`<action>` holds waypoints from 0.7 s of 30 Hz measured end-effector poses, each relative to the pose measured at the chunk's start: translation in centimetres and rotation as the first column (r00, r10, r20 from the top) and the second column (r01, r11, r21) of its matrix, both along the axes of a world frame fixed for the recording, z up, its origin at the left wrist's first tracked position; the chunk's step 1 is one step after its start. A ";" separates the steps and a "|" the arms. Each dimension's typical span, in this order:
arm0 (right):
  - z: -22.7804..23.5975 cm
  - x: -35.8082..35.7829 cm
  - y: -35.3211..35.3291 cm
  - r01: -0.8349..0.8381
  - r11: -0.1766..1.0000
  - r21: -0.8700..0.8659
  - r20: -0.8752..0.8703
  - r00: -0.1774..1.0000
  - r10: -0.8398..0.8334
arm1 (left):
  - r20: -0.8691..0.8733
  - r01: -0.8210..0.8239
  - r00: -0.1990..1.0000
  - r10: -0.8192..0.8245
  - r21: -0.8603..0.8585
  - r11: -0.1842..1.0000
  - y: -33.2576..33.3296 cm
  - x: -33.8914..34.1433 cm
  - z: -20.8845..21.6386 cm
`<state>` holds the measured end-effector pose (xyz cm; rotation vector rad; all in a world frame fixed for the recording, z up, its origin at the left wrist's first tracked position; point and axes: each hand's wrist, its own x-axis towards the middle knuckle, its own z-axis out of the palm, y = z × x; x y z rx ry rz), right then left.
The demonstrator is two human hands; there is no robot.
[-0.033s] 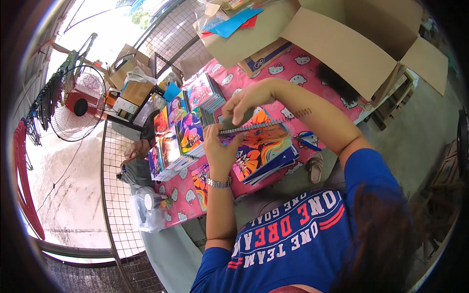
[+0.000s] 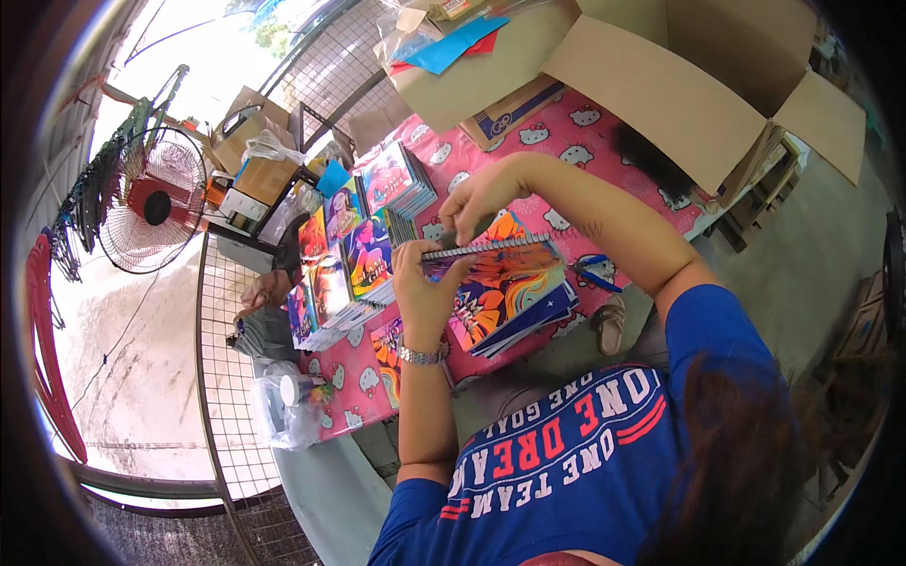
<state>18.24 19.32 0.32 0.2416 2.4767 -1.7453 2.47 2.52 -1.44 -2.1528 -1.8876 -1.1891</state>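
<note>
A spiral-bound notebook (image 2: 514,266) with a colourful cover is tilted above other bright notebooks (image 2: 481,316) at the near table edge. My left hand (image 2: 423,288) is closed on its left end, thumb over the cover and fingers along the binding. My right hand (image 2: 479,200) is bent over the far side of that end, fingers curled; what they grip, if anything, is hidden. A dark coil (image 2: 510,243) runs along the notebook's upper edge. Its loose end looks blurred in front of my right forearm. Blue-handled cutters (image 2: 596,272) lie right of the notebooks.
Several stacks of colourful notebooks (image 2: 370,253) stand left on the pink patterned tablecloth (image 2: 363,377). Large open cardboard boxes (image 2: 651,90) rise at the far right. A clear plastic bag (image 2: 283,415) sits at the left corner. Beyond it stand a fan (image 2: 156,208) and wire mesh.
My right hand's fingers have curled in more, and its forearm has shifted slightly. The coil's loose end has gone from sharp to blurred. My left hand has stayed put.
</note>
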 end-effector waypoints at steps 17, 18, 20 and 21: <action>-2.2 -2.4 -0.4 -0.045 0.902 -0.429 -0.268 0.960 -0.079 | 0.663 0.247 0.743 -0.086 -0.152 0.957 0.7 -4.7 -2.6; -3.8 -2.5 1.1 0.061 0.972 -0.225 -0.148 0.984 -0.096 | 0.655 0.242 0.751 -0.082 -0.158 0.957 0.7 -4.7 -2.4; -6.7 -1.6 3.3 0.271 0.959 0.085 -0.013 0.963 -0.271 | 0.650 0.221 0.757 -0.067 -0.158 0.962 0.6 -5.0 -2.5; -8.4 0.1 4.1 0.397 0.902 0.170 -0.009 0.916 -0.401 | 0.668 0.194 0.742 -0.047 -0.147 0.970 0.6 -5.0 -2.5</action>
